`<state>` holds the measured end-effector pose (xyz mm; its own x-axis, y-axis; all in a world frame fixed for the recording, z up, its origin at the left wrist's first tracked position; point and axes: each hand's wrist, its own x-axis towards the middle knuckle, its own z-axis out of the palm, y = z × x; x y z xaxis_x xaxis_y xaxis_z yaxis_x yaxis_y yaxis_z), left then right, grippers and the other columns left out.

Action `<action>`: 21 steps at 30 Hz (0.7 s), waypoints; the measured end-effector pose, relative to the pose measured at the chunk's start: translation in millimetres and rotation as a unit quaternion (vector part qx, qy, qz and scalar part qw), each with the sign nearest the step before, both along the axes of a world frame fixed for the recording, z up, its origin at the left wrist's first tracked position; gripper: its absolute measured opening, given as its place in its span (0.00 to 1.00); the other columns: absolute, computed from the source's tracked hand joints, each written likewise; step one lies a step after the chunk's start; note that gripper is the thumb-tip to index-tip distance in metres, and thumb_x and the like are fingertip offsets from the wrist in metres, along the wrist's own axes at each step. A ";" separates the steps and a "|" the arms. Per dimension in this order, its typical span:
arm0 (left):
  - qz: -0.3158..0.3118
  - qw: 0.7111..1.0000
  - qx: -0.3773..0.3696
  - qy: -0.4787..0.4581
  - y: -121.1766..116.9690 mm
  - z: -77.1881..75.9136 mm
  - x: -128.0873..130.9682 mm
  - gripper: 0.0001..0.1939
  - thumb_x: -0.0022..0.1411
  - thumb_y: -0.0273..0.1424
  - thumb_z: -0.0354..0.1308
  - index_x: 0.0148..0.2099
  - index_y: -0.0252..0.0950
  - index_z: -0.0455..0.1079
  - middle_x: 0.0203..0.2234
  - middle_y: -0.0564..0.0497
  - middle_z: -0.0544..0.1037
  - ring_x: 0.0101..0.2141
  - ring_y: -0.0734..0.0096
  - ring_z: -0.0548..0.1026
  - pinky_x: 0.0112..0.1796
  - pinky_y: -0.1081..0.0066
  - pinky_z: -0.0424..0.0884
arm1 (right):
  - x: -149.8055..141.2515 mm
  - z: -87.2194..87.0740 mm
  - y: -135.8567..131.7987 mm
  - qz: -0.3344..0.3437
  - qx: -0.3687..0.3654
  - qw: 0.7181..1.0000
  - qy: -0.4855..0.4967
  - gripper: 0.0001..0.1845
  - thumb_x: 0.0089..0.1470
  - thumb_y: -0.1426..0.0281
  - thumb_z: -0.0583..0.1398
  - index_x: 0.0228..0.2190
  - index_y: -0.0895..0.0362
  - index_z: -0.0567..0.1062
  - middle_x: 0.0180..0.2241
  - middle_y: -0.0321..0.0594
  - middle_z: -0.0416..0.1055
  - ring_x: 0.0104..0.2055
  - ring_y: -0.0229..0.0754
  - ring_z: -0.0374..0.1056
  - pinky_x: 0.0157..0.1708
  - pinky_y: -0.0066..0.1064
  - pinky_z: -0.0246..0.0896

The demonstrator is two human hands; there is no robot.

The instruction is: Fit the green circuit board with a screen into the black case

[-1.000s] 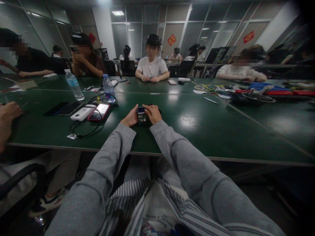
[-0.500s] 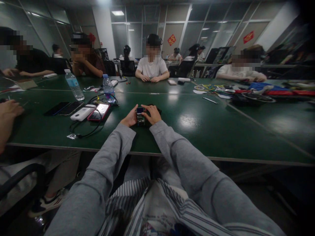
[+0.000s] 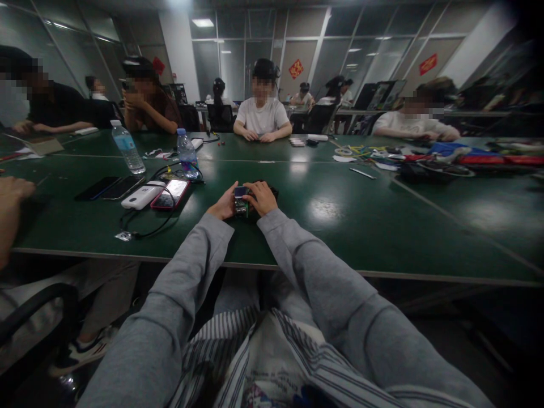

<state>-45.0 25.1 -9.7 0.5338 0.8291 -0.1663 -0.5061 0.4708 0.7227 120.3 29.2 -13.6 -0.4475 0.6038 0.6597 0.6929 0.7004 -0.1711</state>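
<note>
Between my two hands, just above the green table (image 3: 314, 243), is a small circuit board with a little screen (image 3: 241, 192) at its top and metal connectors on its lower end. My left hand (image 3: 224, 203) grips the board's left side, thumb along the edge. My right hand (image 3: 262, 197) is curled over its right side, with fingertips against the board near the screen. A dark object (image 3: 275, 190) shows partly behind my right hand; its kind is hidden.
Left of my hands lie a pink-edged phone (image 3: 170, 194), a white power bank (image 3: 143, 195) with a black cable, and two dark phones (image 3: 122, 186). Two water bottles (image 3: 128, 148) stand behind them. Tangled cables (image 3: 369, 152) and a pen (image 3: 362, 173) lie at right. Several people sit around the table.
My right fingers have lowered and closed in on the board near the screen. The board has shifted and tilted very slightly. The neighbour's hand at far left has moved a little left.
</note>
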 end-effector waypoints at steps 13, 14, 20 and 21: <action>0.031 0.999 -0.029 -0.002 -5.0 5.5 3.3 0.25 0.67 0.49 0.46 0.37 0.33 0.73 0.22 0.46 0.76 0.28 0.65 0.77 0.39 0.63 0.75 | 1.3 -3.9 2.1 0.005 -0.020 0.999 0.031 0.33 0.61 0.48 0.45 0.56 0.54 0.69 0.42 0.47 0.69 0.46 0.52 0.61 0.51 0.45 0.59; 0.031 0.999 -0.031 0.000 -5.7 6.2 3.4 0.25 0.67 0.49 0.46 0.37 0.33 0.73 0.22 0.46 0.75 0.28 0.65 0.77 0.38 0.63 0.75 | 1.1 -4.1 2.6 0.004 -0.020 0.999 0.030 0.32 0.61 0.48 0.45 0.55 0.54 0.70 0.42 0.47 0.69 0.46 0.52 0.61 0.51 0.44 0.59; 0.028 0.999 -0.016 0.000 -5.2 4.9 3.2 0.26 0.67 0.49 0.45 0.37 0.33 0.73 0.22 0.46 0.76 0.28 0.65 0.77 0.39 0.63 0.75 | 0.8 -4.4 4.0 -0.003 -0.021 0.999 0.026 0.32 0.61 0.48 0.45 0.54 0.53 0.71 0.41 0.48 0.69 0.46 0.52 0.60 0.50 0.43 0.59; 0.026 1.000 -0.014 -0.001 -4.5 4.1 3.0 0.26 0.67 0.49 0.45 0.36 0.33 0.73 0.22 0.46 0.76 0.27 0.65 0.77 0.39 0.63 0.75 | 1.0 -4.4 3.8 -0.002 -0.022 0.999 0.027 0.32 0.61 0.47 0.45 0.54 0.54 0.71 0.41 0.48 0.69 0.46 0.52 0.60 0.51 0.43 0.59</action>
<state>-42.1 20.7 -5.6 0.4902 0.8510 -0.1883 -0.5325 0.4635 0.7083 121.3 33.0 -18.0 -0.4102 0.6337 0.6559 0.6846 0.6891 -0.2376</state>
